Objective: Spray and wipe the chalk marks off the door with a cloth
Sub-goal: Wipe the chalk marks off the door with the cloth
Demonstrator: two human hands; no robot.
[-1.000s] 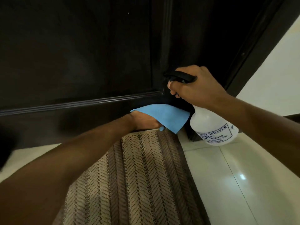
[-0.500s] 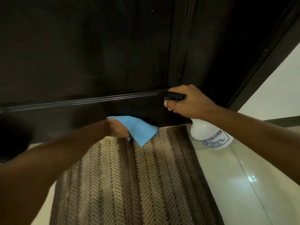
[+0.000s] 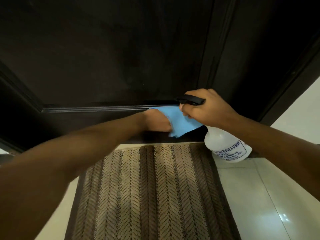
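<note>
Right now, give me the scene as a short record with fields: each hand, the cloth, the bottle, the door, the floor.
left hand: left hand grips the blue cloth, pressed to the door's bottom rail
right hand: right hand holds the sprayer head
cloth: blue cleaning cloth, just below the moulding
bottle: translucent white plastic spray bottle, black trigger head, hanging tilted
door: dark brown wooden door; no chalk marks discernible
floor: brown-and-beige striped woven mat on pale glossy floor tiles

Two bare forearms, left hand and right hand, no sleeves or jewellery visible
</note>
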